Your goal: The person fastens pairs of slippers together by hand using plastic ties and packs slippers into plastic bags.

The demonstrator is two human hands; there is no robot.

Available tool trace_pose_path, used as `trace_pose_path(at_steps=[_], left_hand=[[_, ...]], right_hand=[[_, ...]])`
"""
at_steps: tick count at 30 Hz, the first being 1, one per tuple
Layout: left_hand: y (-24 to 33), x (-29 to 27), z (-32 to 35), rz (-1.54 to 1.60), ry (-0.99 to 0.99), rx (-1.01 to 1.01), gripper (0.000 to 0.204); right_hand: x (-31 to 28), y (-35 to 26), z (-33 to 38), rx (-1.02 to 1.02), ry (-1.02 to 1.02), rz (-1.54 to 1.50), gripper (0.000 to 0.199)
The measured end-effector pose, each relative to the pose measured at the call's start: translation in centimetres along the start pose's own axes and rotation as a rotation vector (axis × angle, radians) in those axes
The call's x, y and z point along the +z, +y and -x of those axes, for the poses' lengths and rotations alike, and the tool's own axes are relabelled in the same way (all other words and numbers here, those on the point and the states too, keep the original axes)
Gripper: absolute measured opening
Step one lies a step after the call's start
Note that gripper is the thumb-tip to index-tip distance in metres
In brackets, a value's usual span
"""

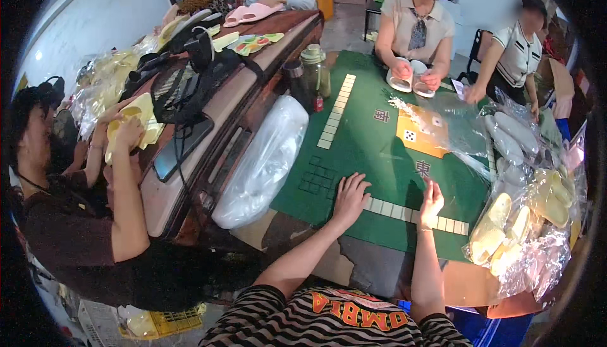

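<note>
My left hand lies on the green mat with its fingers spread, holding nothing. It rests at the left end of a row of pale printed rectangles. My right hand is raised over the other end of that row, its palm turned inward and fingers loosely bent upward. I see nothing in it. Beyond it lie an orange square with dice markings and a sheet of clear plastic. At the right edge, yellow slippers sit in clear bags.
Across the mat a person holds a pair of white slippers. Another person's arm reaches in at far right. Left of the mat stand a long plastic-wrapped bundle, a green-lidded jar and a dark bottle. Someone handles yellow slippers.
</note>
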State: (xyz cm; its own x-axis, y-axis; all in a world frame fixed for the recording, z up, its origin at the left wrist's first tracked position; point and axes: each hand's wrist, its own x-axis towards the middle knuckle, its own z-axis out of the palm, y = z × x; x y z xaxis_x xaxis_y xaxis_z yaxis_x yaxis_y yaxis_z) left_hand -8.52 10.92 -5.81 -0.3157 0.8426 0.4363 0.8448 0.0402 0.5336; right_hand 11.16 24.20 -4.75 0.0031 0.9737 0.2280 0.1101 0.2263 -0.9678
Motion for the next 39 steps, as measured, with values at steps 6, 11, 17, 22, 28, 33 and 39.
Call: trace_pose_path(at_steps=[6, 11, 17, 22, 28, 33, 39], left_hand=[[0.2, -0.1, -0.1, 0.001, 0.004, 0.013, 0.028], [0.3, -0.4, -0.1, 0.006, -0.017, -0.003, 0.028], [0.1, 0.4, 0.1, 0.021, 0.016, 0.015, 0.028], [0.0, 0.0, 0.3, 0.002, 0.017, 0.008, 0.029], [0.3, 0.2, 0.0, 0.037, 0.043, 0.033, 0.028], [0.1, 0.0, 0.3, 0.015, 0.042, 0.030, 0.029], [-0.2, 0.5, 0.6, -0.017, 0.041, -0.011, 0.030]], right_hand=[[1.1, -1.7, 2.0, -0.539, -0.497, 0.645, 0.023], [0.7, -0.6, 0.4, -0.012, -0.127, 0.067, 0.023], [0.9, -0.5, 1.0, -0.152, -0.170, 0.184, 0.017], [1.2, -1.3, 1.5, -0.339, -0.246, 0.288, 0.019], [-0.3, 1.8, -0.7, -0.049, -0.034, -0.109, 0.018], [1.2, -2.4, 1.7, -0.288, -0.472, 0.438, 0.026], [1.0, -1.2, 1.1, -0.156, -0.244, 0.065, 0.022]])
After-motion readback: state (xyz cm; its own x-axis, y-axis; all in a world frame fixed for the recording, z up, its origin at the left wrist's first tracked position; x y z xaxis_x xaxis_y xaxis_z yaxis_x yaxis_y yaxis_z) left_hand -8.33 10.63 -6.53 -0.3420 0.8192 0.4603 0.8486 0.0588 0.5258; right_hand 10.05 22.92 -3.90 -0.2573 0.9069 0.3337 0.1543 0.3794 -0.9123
